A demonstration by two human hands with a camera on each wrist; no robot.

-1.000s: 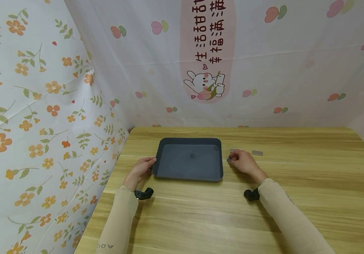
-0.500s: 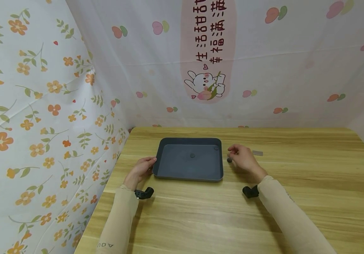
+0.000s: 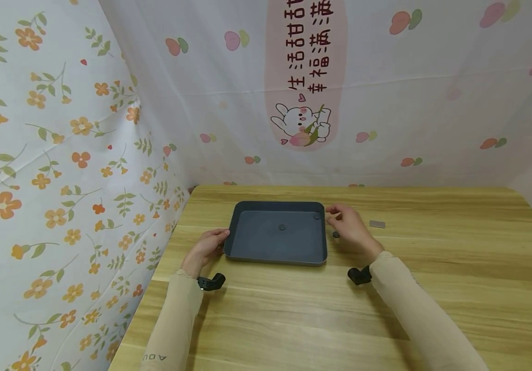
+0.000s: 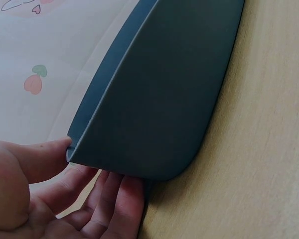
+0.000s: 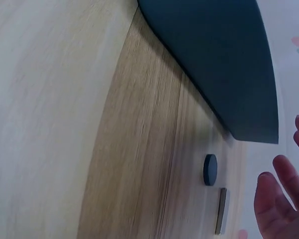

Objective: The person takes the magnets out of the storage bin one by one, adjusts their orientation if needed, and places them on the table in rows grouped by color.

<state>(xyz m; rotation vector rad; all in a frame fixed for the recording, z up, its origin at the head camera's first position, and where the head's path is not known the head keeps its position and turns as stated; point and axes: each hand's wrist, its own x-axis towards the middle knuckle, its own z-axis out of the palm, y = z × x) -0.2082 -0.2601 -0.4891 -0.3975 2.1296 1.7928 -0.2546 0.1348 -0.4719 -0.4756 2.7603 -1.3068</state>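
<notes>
Left hand (image 3: 208,245) pinches the grey tray (image 3: 259,239) at its left wall: thumb at the rim, other fingers bent below against the outside. Right hand (image 3: 350,226) is at the tray's right rim, fingers part-bent and spread; cannot tell if thumb and index hold anything. Tray sits flat on the wooden table (image 3: 275,309), with a middle disc (image 3: 282,227) and a corner disc (image 3: 317,216) inside. Loose disc (image 3: 336,234) is on the table just beside the tray's right wall; grey tile (image 3: 378,224) is farther right.

Vs 1.0 s ago: right hand is off the loose disc and nearer the tray. The second tile, partly visible by the hand then, no longer shows in the head view. Left hand, tray and both discs inside match.

Left wrist view shows the fingers under the tray edge, mostly hidden from the head. Right wrist view shows the loose disc's thick side; the upper fingers are cut off at the frame edge.
</notes>
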